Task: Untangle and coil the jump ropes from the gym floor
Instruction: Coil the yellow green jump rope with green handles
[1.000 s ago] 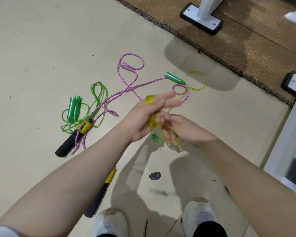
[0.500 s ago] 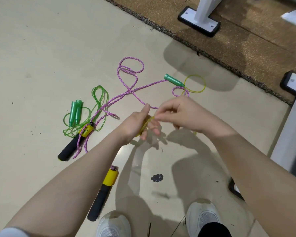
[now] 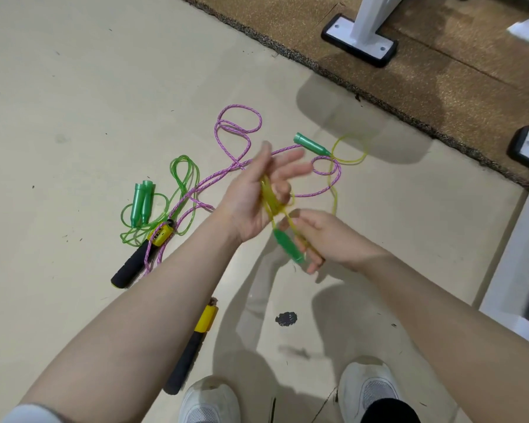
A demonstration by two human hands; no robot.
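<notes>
My left hand (image 3: 254, 193) is raised palm-up, thumb and upper fingers spread, lower fingers curled over small coils of the yellow jump rope (image 3: 269, 198). My right hand (image 3: 327, 239) pinches the same rope just below the coils. One green handle (image 3: 287, 245) dangles between my hands. The rope's other green handle (image 3: 310, 146) lies on the floor beside a yellow loop (image 3: 348, 148). The pink rope (image 3: 239, 129) sprawls on the floor, tangled with the green rope (image 3: 184, 175).
The pink rope's black-and-yellow handles lie at left (image 3: 135, 261) and near my left shoe (image 3: 193, 346). Two green handles (image 3: 142, 203) lie side by side. A brown mat (image 3: 440, 71) with white equipment feet (image 3: 361, 41) lies beyond; a white frame (image 3: 513, 270) stands right.
My left hand has turned palm-up and opened its upper fingers. My right hand has dropped from above the coils to below them, drawing yellow rope down; the green handle now hangs in view.
</notes>
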